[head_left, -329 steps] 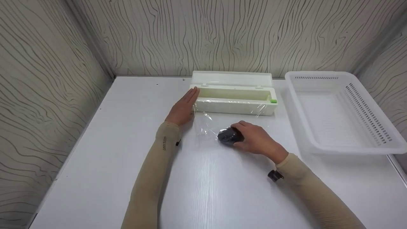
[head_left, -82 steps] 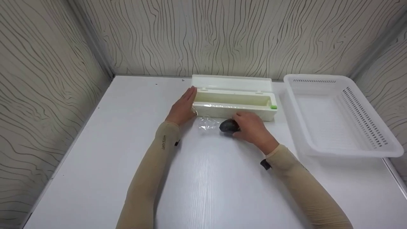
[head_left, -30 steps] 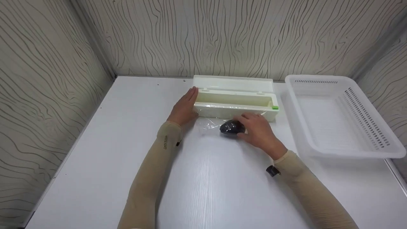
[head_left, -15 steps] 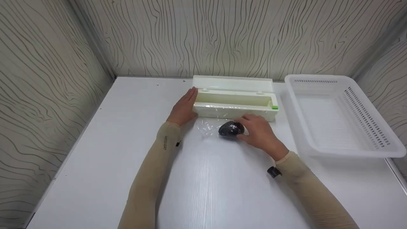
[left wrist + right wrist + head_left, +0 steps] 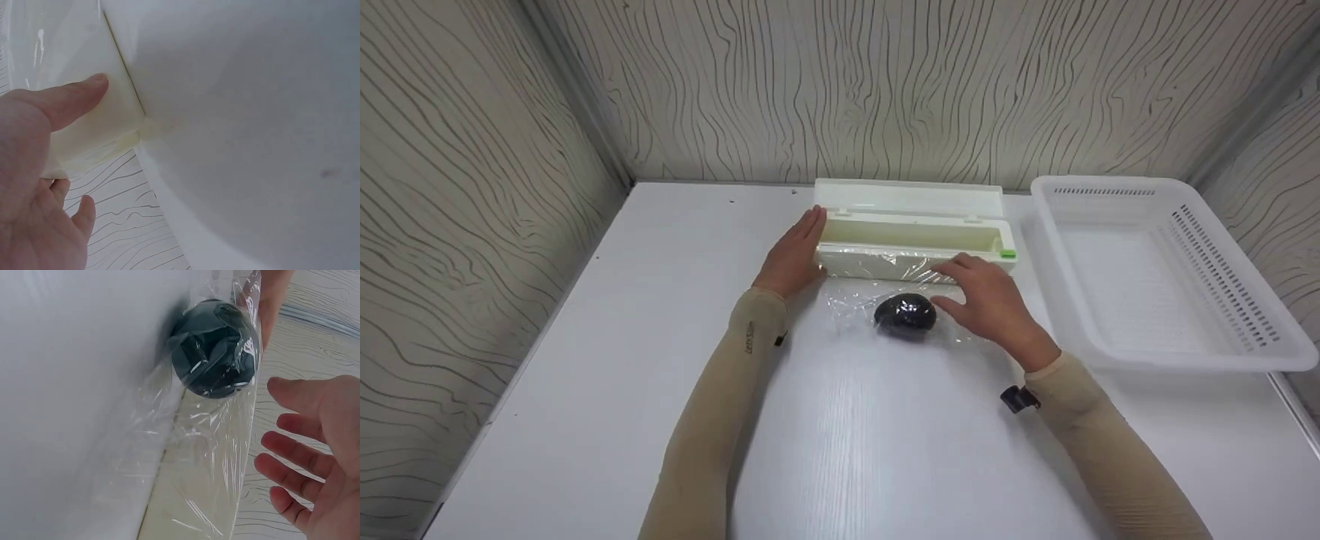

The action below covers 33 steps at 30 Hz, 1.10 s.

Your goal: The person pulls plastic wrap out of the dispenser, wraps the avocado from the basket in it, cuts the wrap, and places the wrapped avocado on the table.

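Observation:
A dark, glossy, egg-shaped thing like an avocado (image 5: 905, 313) lies on the table under clear cling film (image 5: 851, 304). The film runs from the front of a long cream-white cling film box (image 5: 915, 266), whose lid is up. My left hand (image 5: 791, 255) holds the box's left end; in the left wrist view its thumb (image 5: 81, 98) lies on the front face. To the right of the dark thing, my right hand (image 5: 990, 300) has its fingers spread and loosely bent. Nothing is gripped in it in the right wrist view, where the film (image 5: 214, 455) stretches past its fingertips.
A white perforated plastic basket (image 5: 1166, 360) stands on the right of the white table (image 5: 825, 442). A green slider (image 5: 1008, 254) sits at the box's right end. Wood-patterned panels (image 5: 915, 90) close off the back and sides.
My right hand has let go of the dark egg-shaped thing and moved right. That thing has come slightly toward me, with film spread over it. The left hand stays on the box.

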Each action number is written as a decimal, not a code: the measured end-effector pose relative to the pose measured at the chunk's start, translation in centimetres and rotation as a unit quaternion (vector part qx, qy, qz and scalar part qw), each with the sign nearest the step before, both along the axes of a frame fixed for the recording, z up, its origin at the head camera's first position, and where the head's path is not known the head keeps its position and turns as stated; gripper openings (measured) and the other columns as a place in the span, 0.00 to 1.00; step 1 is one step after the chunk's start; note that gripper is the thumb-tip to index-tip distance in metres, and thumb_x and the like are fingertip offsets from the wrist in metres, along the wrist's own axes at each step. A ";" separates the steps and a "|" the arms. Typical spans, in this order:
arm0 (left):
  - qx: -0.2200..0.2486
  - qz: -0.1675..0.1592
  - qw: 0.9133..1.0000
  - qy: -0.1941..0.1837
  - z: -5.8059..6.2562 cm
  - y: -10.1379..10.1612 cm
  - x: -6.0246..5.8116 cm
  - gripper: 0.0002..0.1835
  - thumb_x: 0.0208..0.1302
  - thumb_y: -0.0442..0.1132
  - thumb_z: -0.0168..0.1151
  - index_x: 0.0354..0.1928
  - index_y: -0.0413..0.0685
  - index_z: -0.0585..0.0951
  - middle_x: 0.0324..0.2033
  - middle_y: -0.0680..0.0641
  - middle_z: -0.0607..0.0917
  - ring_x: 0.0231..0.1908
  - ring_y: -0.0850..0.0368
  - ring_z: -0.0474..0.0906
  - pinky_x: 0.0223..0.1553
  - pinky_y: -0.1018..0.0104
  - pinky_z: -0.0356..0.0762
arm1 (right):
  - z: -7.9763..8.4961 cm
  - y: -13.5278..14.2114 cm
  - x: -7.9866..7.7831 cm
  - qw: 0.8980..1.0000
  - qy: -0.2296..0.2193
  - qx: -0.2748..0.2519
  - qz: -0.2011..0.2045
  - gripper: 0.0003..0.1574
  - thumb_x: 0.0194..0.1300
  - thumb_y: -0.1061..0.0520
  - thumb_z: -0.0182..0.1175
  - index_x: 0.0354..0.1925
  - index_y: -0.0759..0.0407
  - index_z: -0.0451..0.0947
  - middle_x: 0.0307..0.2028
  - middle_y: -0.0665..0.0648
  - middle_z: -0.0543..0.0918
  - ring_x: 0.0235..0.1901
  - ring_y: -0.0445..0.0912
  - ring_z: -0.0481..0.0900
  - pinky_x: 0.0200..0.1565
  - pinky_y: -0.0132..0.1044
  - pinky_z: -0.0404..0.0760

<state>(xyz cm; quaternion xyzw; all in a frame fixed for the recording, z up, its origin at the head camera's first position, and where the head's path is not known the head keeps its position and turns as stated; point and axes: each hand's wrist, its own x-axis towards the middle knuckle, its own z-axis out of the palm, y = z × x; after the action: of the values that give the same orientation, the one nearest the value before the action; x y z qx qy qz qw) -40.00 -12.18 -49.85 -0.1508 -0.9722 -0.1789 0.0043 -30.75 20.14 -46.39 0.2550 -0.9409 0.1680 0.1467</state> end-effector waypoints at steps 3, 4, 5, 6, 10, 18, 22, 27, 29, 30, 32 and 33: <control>-0.001 0.003 1.000 -0.001 0.0 0.0 0.0 0.49 0.74 0.44 0.63 0.84 0.53 0.41 0.84 0.54 0.42 0.83 0.57 0.37 0.82 0.64 0.38 | 0.4 1.0 -0.6 0.999 0.002 -0.022 -0.041 0.26 0.64 0.56 0.72 0.59 0.60 0.82 0.48 0.63 0.83 0.46 0.59 0.83 0.44 0.56 0.83; 0.000 0.003 1.000 0.000 0.0 0.0 0.0 0.50 0.74 0.44 0.63 0.84 0.53 0.41 0.84 0.53 0.42 0.83 0.57 0.37 0.82 0.64 0.38 | 0.6 1.3 -0.7 0.998 0.003 -0.030 -0.055 0.25 0.65 0.57 0.70 0.59 0.62 0.81 0.49 0.64 0.83 0.47 0.60 0.82 0.44 0.57 0.83; 0.000 0.003 1.000 0.000 0.0 0.0 0.0 0.50 0.74 0.45 0.63 0.84 0.53 0.41 0.84 0.53 0.42 0.83 0.56 0.37 0.82 0.63 0.39 | 0.7 1.6 -0.9 0.997 0.006 -0.037 -0.069 0.24 0.66 0.58 0.69 0.59 0.63 0.81 0.50 0.65 0.82 0.48 0.62 0.82 0.45 0.58 0.83; -0.001 0.003 1.000 0.001 0.0 0.0 0.0 0.49 0.74 0.46 0.62 0.84 0.53 0.41 0.84 0.53 0.42 0.83 0.56 0.37 0.82 0.63 0.39 | 0.8 1.9 -1.1 0.996 0.010 -0.043 -0.081 0.24 0.67 0.59 0.68 0.59 0.64 0.80 0.51 0.66 0.82 0.49 0.63 0.81 0.46 0.59 0.83; 0.000 0.000 1.000 0.004 -0.1 -0.1 -0.1 0.50 0.73 0.42 0.63 0.84 0.52 0.41 0.84 0.52 0.42 0.83 0.56 0.37 0.83 0.61 0.41 | 0.9 2.9 -1.9 0.990 0.020 -0.062 -0.123 0.23 0.67 0.62 0.64 0.59 0.67 0.79 0.52 0.69 0.80 0.53 0.66 0.78 0.51 0.61 0.81; 0.011 0.007 1.000 0.006 -0.2 0.0 0.0 0.52 0.71 0.43 0.66 0.84 0.53 0.42 0.84 0.54 0.43 0.83 0.56 0.38 0.83 0.60 0.42 | 0.4 4.0 -2.6 0.981 0.024 -0.082 -0.174 0.20 0.69 0.68 0.58 0.58 0.73 0.79 0.50 0.74 0.79 0.49 0.67 0.79 0.50 0.62 0.80; 0.015 0.011 1.000 0.004 -0.2 0.1 0.0 0.52 0.71 0.42 0.66 0.84 0.54 0.42 0.84 0.55 0.43 0.83 0.57 0.38 0.83 0.60 0.42 | 0.1 4.3 -3.0 0.979 0.032 -0.075 -0.189 0.17 0.69 0.70 0.56 0.53 0.76 0.80 0.47 0.75 0.79 0.48 0.69 0.80 0.51 0.62 0.81; 0.017 0.011 1.000 0.006 -0.1 0.1 0.1 0.53 0.68 0.36 0.67 0.84 0.54 0.42 0.84 0.55 0.43 0.83 0.56 0.39 0.83 0.61 0.42 | -0.2 4.7 -3.4 0.977 0.037 -0.074 -0.197 0.14 0.69 0.71 0.56 0.48 0.78 0.83 0.42 0.76 0.81 0.43 0.68 0.82 0.47 0.60 0.83; 0.015 0.010 1.000 0.006 -0.1 0.1 0.1 0.54 0.68 0.35 0.68 0.84 0.54 0.42 0.84 0.55 0.42 0.83 0.56 0.39 0.83 0.60 0.42 | -0.3 4.7 -3.5 0.977 0.034 -0.075 -0.198 0.13 0.68 0.71 0.56 0.46 0.77 0.84 0.40 0.75 0.82 0.42 0.68 0.82 0.46 0.60 0.83; 0.013 0.009 1.000 0.006 -0.1 0.1 0.1 0.54 0.68 0.35 0.67 0.84 0.54 0.42 0.84 0.55 0.42 0.83 0.56 0.38 0.83 0.61 0.42 | -0.4 4.8 -3.5 0.976 0.033 -0.076 -0.199 0.12 0.68 0.71 0.57 0.46 0.77 0.84 0.40 0.75 0.82 0.41 0.68 0.83 0.45 0.60 0.83; 0.014 0.010 1.000 0.004 -0.1 0.1 0.1 0.53 0.69 0.37 0.67 0.84 0.54 0.42 0.84 0.55 0.42 0.83 0.56 0.38 0.83 0.61 0.40 | -0.4 4.8 -3.5 0.976 0.031 -0.078 -0.199 0.12 0.68 0.72 0.57 0.45 0.77 0.84 0.39 0.75 0.82 0.41 0.67 0.83 0.45 0.59 0.83; 0.014 0.010 1.000 0.003 0.0 0.1 0.1 0.52 0.70 0.39 0.66 0.84 0.55 0.41 0.84 0.56 0.41 0.83 0.57 0.38 0.83 0.62 0.40 | -0.5 4.9 -3.5 0.976 0.031 -0.080 -0.200 0.12 0.68 0.72 0.58 0.45 0.77 0.84 0.39 0.75 0.82 0.41 0.67 0.83 0.45 0.60 0.83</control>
<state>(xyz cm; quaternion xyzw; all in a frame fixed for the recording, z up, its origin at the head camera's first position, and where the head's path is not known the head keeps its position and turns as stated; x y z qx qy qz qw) -39.93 -12.06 -49.89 -0.1415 -0.9711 -0.1920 0.0111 -34.27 24.99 -46.86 0.0545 -0.9513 0.2025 0.2261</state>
